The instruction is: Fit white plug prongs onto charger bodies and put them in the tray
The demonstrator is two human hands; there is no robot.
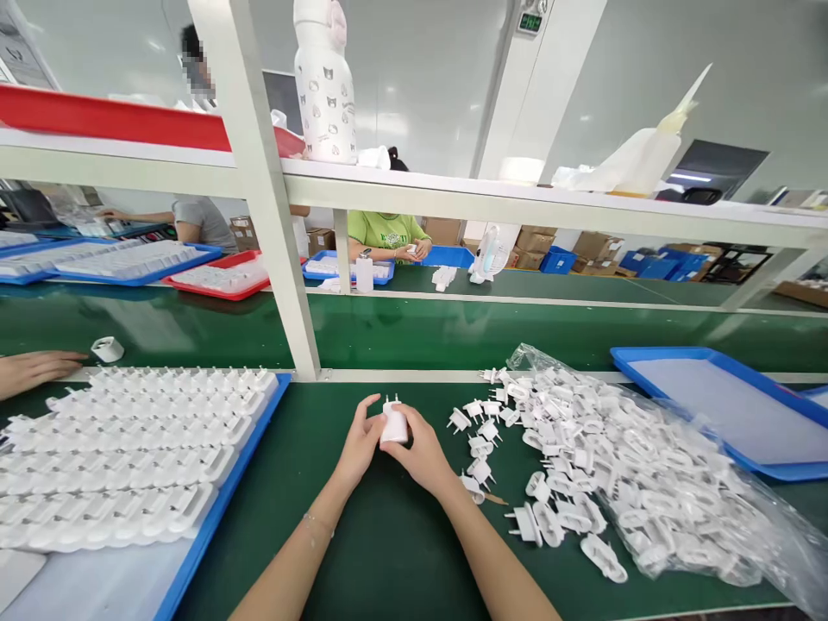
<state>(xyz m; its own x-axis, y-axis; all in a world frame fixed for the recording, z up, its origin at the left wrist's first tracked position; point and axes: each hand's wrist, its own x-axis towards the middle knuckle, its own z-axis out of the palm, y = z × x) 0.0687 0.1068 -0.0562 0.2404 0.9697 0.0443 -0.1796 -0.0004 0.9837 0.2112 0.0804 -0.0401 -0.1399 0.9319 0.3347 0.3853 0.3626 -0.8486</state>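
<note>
Both my hands meet at the middle of the green table around one white plug adapter [394, 423], its two prongs pointing up. My left hand [359, 446] pinches its left side with thumb and fingers. From the right, my right hand [420, 453] wraps round its lower body. A heap of loose white plug parts [586, 466] lies to the right, spilling from a clear plastic bag [699, 509]. To the left, a blue tray [223, 509] holds rows of finished white plugs [122, 457].
An empty blue tray [724, 405] sits at the far right. Another person's hand [35, 369] rests at the left edge near a white ring [107, 348]. A white frame post [275, 224] stands ahead. Across the belt a person in green [386, 235] works among further trays.
</note>
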